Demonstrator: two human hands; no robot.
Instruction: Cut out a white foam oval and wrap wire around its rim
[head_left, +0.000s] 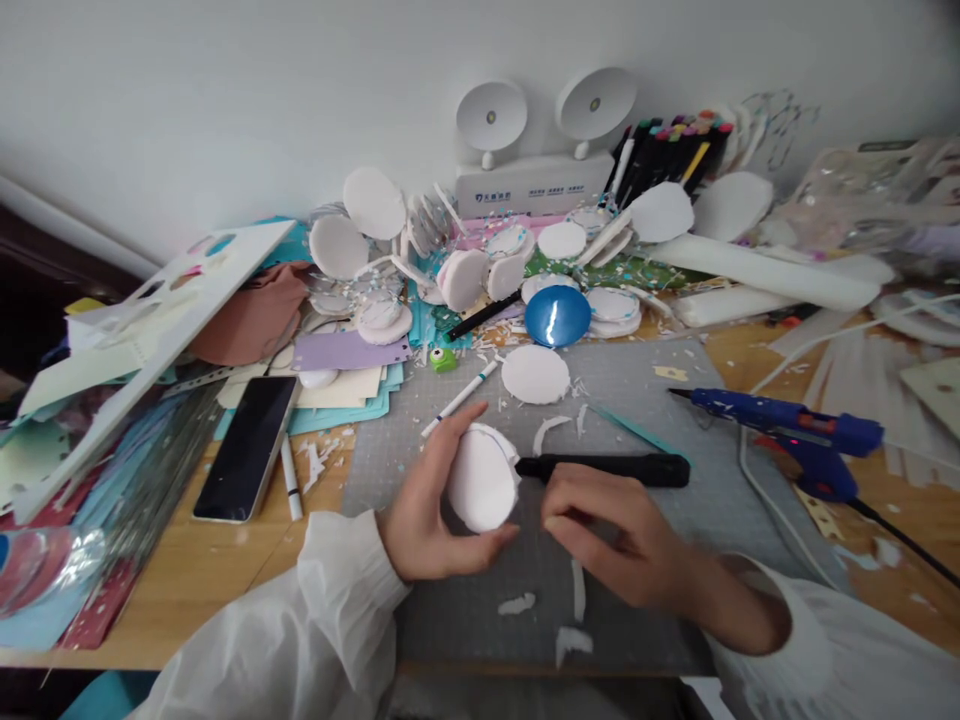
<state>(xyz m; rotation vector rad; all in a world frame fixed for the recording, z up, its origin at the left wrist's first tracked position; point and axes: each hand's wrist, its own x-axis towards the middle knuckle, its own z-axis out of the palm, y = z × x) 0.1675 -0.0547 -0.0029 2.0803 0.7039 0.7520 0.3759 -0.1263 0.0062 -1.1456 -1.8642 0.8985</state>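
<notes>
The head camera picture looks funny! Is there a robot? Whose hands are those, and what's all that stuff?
No robot here, just a person using two bare hands. The camera sits on their head, so you look forward and down, almost as they do. The left hand holds a white disc between thumb and fingers. The right hand is curled beside a black tool; I can't tell whether it holds anything. Below is a grey mat with white scraps on it. To the right lies a blue glue gun, and to the left a phone. Many more white discs are heaped behind.
</notes>
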